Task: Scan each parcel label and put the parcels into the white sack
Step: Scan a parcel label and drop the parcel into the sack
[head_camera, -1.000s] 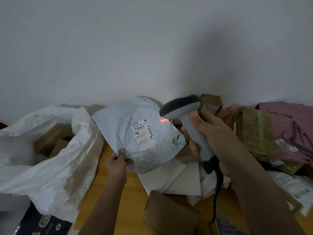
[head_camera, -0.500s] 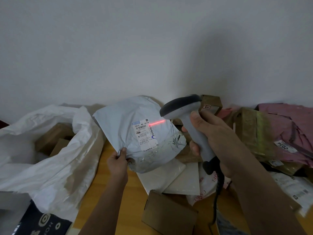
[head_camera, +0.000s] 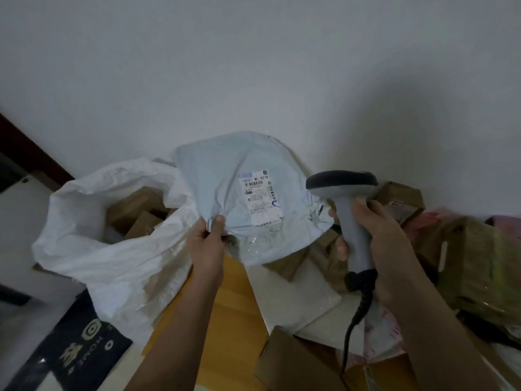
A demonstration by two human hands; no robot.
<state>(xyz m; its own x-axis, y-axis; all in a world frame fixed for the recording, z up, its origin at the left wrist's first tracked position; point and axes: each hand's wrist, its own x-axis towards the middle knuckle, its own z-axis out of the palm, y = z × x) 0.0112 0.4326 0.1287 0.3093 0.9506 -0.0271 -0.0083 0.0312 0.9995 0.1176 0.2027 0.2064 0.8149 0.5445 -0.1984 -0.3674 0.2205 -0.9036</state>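
1. The left hand (head_camera: pixel 207 238) pinches the grey parcel (head_camera: pixel 248 198) by its lower corner, held up just beside the open white sack (head_camera: pixel 112 249), whose rim gapes.
2. The right hand (head_camera: pixel 377 244) grips the scanner (head_camera: pixel 346 198).
3. The red scan line seen earlier is gone; the parcel has shifted toward the sack.

Plain white wall (head_camera: pixel 253 66) across the upper view, dim and evenly lit, with a soft shadow at right. Dark brown strip (head_camera: pixel 31 148) slanting along the wall's left edge. Yellow wooden tabletop (head_camera: pixel 225 300) below. Black printed mat (head_camera: pixel 70 354) at lower left, over pale flooring (head_camera: pixel 19 210).
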